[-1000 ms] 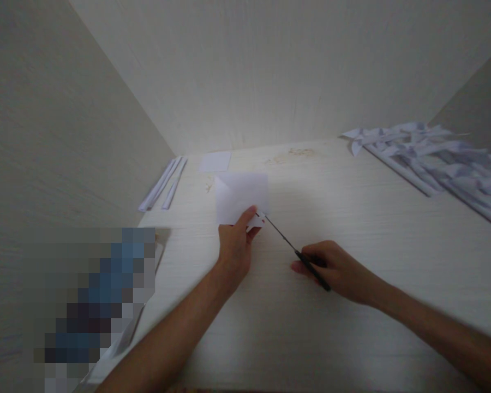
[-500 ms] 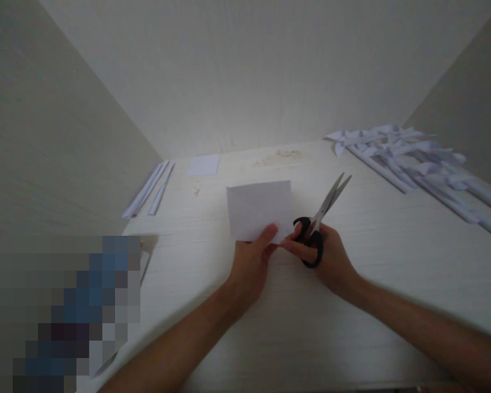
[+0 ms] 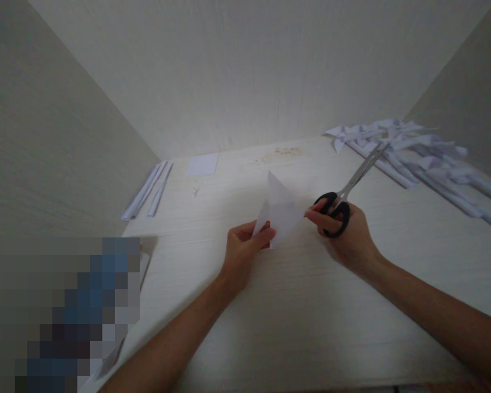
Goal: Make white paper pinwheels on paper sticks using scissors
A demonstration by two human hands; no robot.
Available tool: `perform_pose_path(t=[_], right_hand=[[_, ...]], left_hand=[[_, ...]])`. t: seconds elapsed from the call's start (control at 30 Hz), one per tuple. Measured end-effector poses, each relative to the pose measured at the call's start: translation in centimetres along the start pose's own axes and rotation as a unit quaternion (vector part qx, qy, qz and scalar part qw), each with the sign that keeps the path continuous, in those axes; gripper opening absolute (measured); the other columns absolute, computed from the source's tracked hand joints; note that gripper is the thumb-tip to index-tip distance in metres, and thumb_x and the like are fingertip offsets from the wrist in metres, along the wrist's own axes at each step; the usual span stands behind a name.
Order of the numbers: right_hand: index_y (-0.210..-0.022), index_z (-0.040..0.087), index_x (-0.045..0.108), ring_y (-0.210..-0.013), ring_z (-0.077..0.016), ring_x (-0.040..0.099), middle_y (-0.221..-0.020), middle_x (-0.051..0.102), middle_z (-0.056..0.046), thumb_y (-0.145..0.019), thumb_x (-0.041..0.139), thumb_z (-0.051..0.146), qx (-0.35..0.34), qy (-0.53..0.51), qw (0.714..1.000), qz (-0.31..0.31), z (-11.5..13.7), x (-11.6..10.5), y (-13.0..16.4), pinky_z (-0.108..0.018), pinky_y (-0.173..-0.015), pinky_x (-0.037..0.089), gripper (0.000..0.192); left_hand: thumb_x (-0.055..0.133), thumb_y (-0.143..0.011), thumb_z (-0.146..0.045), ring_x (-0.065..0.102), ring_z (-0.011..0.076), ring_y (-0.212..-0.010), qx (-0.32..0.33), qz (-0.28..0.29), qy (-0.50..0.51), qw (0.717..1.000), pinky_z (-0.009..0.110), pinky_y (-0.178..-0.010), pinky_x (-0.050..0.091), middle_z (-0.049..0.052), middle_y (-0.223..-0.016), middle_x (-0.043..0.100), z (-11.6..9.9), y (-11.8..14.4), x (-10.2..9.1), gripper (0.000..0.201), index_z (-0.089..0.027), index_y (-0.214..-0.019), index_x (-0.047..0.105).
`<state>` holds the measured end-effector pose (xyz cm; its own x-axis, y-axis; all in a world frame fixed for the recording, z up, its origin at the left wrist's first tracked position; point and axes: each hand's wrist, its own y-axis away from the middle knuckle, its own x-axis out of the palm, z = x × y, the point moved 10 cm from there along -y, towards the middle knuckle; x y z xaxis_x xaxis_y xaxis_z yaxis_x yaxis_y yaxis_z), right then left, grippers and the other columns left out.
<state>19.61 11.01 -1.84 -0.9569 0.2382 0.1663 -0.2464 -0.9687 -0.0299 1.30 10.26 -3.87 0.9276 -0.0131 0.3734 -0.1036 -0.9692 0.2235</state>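
Note:
A white sheet of paper (image 3: 284, 218), bent and slightly blurred, is held above the table. My left hand (image 3: 245, 245) pinches its lower left part between thumb and fingers. My right hand (image 3: 347, 232) is hooked through the black handles of a pair of scissors (image 3: 355, 177), whose blades point away to the upper right and look nearly closed. The fingertips of that hand are at the paper's right corner; whether they grip it is hard to tell.
Several paper pinwheel-like pieces on rolled sticks (image 3: 401, 147) lie at the right back. At the left back are rolled paper sticks (image 3: 149, 188) and a flat square of paper (image 3: 202, 164). Small rubber-band-like bits (image 3: 286, 152) lie near the back wall. A pixelated area covers the lower left.
The paper, flat and facing me before, is now turned and bent. My right hand has moved right and up with the scissors, and my left hand slightly left.

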Motion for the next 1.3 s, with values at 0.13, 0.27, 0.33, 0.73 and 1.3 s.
perform_pose_path(t=[0.13, 0.27, 0.33, 0.73, 1.3], right_hand=[[-0.062, 0.018, 0.056, -0.040, -0.0036, 0.037, -0.056, 0.052, 0.005, -0.052, 0.072, 0.018, -0.007, -0.020, 1.000, 0.016, 0.6, 0.2, -0.2, -0.018, -0.035, 0.025, 0.019], [-0.062, 0.018, 0.056, -0.041, -0.0038, 0.038, -0.057, 0.052, 0.005, -0.052, 0.073, 0.018, -0.004, -0.015, 0.999, 0.038, 0.9, 0.4, -0.3, -0.018, -0.036, 0.025, 0.019], [-0.062, 0.017, 0.056, -0.040, -0.0036, 0.037, -0.054, 0.050, 0.006, -0.053, 0.073, 0.019, -0.002, -0.005, 0.999, 0.045, 0.9, 0.6, -0.3, -0.018, -0.036, 0.025, 0.019], [-0.063, 0.016, 0.052, -0.046, -0.0065, 0.045, -0.062, 0.059, 0.001, -0.058, 0.071, 0.025, 0.048, 0.061, 0.992, 0.104, -0.6, 2.7, 1.3, -0.020, -0.041, 0.034, 0.021], [-0.061, 0.018, 0.050, -0.045, -0.0072, 0.046, -0.060, 0.056, 0.004, -0.050, 0.075, 0.024, 0.048, 0.091, 0.979, 0.178, -1.1, 4.7, 3.0, -0.021, -0.042, 0.040, 0.028]], left_hand=[[0.067, -0.058, -0.019, 0.061, 0.0153, -0.071, -0.013, 0.081, 0.023, 0.996, 0.028, -0.066, 0.050, 0.006, -0.080, 0.067, -0.3, -0.2, 0.9, 0.020, -0.014, -0.078, 0.068], [0.068, -0.060, -0.020, 0.062, 0.0153, -0.072, -0.016, 0.063, -0.035, 0.997, 0.028, -0.073, 0.047, 0.007, -0.079, 0.068, -0.4, -0.6, 0.2, 0.020, -0.012, -0.078, 0.067], [0.070, -0.058, -0.021, 0.061, 0.0163, -0.074, -0.006, 0.030, -0.067, 0.997, 0.030, -0.075, 0.047, 0.007, -0.081, 0.068, -0.4, -0.6, -0.3, 0.022, -0.013, -0.078, 0.066], [0.068, -0.059, -0.025, 0.060, 0.0164, -0.072, 0.057, -0.090, -0.100, 0.989, 0.028, -0.071, 0.046, 0.004, -0.069, 0.065, -1.2, 0.5, -0.6, 0.014, -0.015, -0.067, 0.063], [0.068, -0.058, -0.021, 0.061, 0.0167, -0.069, 0.074, -0.167, -0.151, 0.972, 0.028, -0.067, 0.045, 0.002, -0.073, 0.068, -2.2, 1.4, -1.1, 0.013, -0.017, -0.070, 0.064]])
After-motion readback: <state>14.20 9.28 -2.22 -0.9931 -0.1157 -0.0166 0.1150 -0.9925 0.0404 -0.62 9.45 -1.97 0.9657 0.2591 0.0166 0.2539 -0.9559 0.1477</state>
